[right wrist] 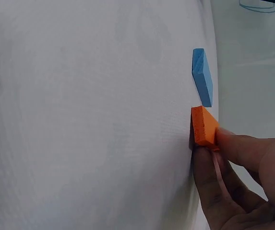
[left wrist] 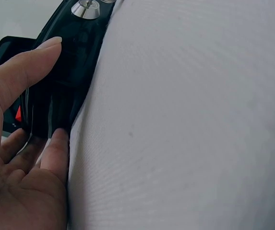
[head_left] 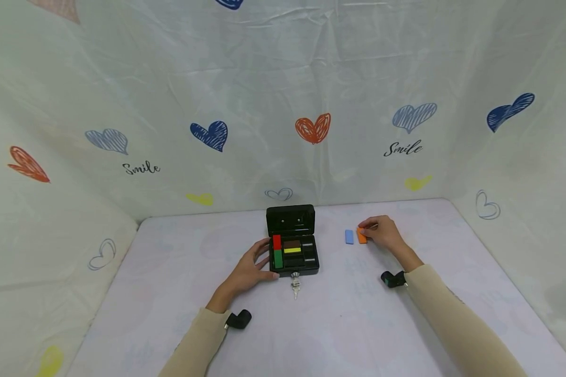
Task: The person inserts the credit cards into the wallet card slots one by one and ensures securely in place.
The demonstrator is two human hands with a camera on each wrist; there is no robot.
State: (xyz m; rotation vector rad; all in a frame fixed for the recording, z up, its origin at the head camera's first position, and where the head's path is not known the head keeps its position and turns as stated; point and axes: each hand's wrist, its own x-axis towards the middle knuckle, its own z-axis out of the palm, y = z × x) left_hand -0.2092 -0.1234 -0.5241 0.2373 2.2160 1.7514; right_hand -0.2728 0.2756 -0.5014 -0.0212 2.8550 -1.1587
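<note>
A small black cash box [head_left: 311,269] stands with its lid raised. Inside its left part lie a red block [head_left: 276,241] and a green block [head_left: 278,258]; a brown block [head_left: 292,244] and a yellow block [head_left: 292,250] lie in the middle. My left hand [head_left: 248,269] holds the box at its front left corner, thumb against the front and bent fingers along the left side. To the right of the box, my right hand [head_left: 382,231] pinches an orange block [right wrist: 204,128] between thumb and fingers. Beside it a light blue block [head_left: 349,236] rests on the table.
Keys [head_left: 295,288] hang from the lock at the box's front. The raised lid [head_left: 290,220] stands at the back of the box. A white cloth covers the table [head_left: 311,335], and a white sheet printed with hearts [head_left: 245,173] rises behind its far edge.
</note>
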